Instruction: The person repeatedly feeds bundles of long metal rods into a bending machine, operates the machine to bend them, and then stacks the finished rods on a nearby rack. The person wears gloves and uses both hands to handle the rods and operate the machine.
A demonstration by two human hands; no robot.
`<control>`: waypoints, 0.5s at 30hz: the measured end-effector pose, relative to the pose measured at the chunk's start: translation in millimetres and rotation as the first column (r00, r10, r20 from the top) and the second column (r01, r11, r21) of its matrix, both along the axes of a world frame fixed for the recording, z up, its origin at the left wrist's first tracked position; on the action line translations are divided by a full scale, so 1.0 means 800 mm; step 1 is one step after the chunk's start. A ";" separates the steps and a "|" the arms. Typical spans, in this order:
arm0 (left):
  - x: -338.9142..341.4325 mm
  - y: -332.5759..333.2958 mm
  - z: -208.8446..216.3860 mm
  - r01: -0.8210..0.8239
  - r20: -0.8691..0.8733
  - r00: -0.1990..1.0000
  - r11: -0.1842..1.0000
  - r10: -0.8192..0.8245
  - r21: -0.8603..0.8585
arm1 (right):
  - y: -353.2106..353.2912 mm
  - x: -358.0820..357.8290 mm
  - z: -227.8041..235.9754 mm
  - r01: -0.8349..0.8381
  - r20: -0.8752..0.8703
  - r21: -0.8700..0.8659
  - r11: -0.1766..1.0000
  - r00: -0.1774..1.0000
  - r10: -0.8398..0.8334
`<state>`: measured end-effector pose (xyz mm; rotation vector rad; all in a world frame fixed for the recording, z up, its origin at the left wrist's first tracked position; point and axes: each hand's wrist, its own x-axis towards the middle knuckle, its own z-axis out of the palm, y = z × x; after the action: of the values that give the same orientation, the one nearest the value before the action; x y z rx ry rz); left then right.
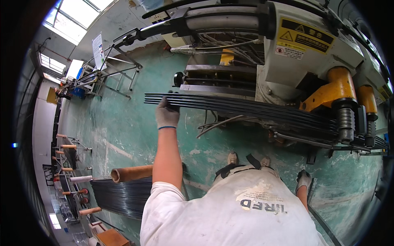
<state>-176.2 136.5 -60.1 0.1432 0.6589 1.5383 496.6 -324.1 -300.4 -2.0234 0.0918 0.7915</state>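
My left hand (pixel 167 114), in a grey glove with dark fingers and a blue cuff, is closed around the left end of a bundle of long, thin black rods (pixel 230 105). The rods lie side by side and run right, beneath the orange arms (pixel 331 91) and coiled springs of a large white machine (pixel 314 61). Low at my right side hangs my gloved right hand (pixel 304 180), beside a dark bar (pixel 310 192). Its fingers are too small and dark to make out.
Hoses (pixel 221 124) hang under the rods. Behind my left arm stand a brown tube (pixel 135 173) and a large stack of black rods (pixel 119 197). A metal frame (pixel 117 69) is at far left. Racks with brown rollers (pixel 68 146) line the left side.
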 end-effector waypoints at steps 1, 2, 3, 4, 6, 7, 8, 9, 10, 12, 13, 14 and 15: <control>-0.027 0.011 0.004 -0.054 -0.016 0.998 0.999 0.054 -0.005 | -0.004 -0.018 -0.003 0.004 -0.005 -0.007 1.000 1.000 -0.005; -0.053 0.020 0.007 -0.072 -0.035 0.997 0.997 0.072 -0.001 | -0.007 -0.036 -0.008 0.008 -0.011 -0.013 1.000 1.000 -0.008; -0.069 0.027 0.009 -0.087 -0.052 0.995 0.996 0.087 -0.001 | -0.013 -0.053 -0.013 0.014 -0.014 -0.022 1.000 1.000 -0.014; -0.085 0.032 0.009 -0.108 -0.075 0.991 0.994 0.109 0.006 | -0.021 -0.062 -0.017 -0.010 -0.051 -0.018 1.000 0.999 0.009; -0.105 0.038 0.008 -0.145 -0.122 0.982 0.989 0.147 0.022 | -0.035 -0.085 -0.019 -0.037 -0.046 -0.032 0.999 0.998 0.036; -0.110 0.041 0.007 -0.145 -0.154 0.977 0.988 0.151 0.044 | -0.039 -0.097 -0.017 -0.048 -0.044 -0.040 0.998 0.998 0.047; -0.113 0.042 0.006 -0.145 -0.185 0.970 0.987 0.155 0.067 | -0.043 -0.102 -0.012 -0.109 -0.011 -0.112 0.988 0.994 0.109; -0.114 0.041 0.003 -0.142 -0.219 0.963 0.986 0.158 0.088 | -0.043 -0.108 0.003 -0.166 0.013 -0.188 0.968 0.985 0.172; -0.119 0.041 -0.001 -0.126 -0.240 0.960 0.987 0.146 0.095 | -0.045 -0.111 0.013 -0.218 0.033 -0.267 0.939 0.972 0.234; -0.127 0.039 0.000 -0.045 -0.274 0.959 0.992 0.076 0.117 | -0.040 -0.122 0.025 -0.152 0.071 -0.245 0.957 0.982 0.174; -0.125 0.037 0.001 0.005 -0.288 0.957 0.993 0.030 0.120 | -0.046 -0.121 0.032 -0.109 0.093 -0.241 0.964 0.987 0.135; -0.130 0.035 -0.002 0.018 -0.350 0.936 0.993 0.023 0.113 | -0.052 -0.111 0.033 -0.175 0.192 -0.307 0.935 0.951 0.241; -0.137 0.035 -0.004 0.104 -0.390 0.919 0.990 -0.058 0.099 | -0.063 -0.099 0.028 -0.222 0.276 -0.388 0.895 0.898 0.342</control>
<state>-286.0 164.2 -63.4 0.5699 0.8600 1.4805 417.2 -374.5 -278.1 -2.5254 -0.2931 0.6221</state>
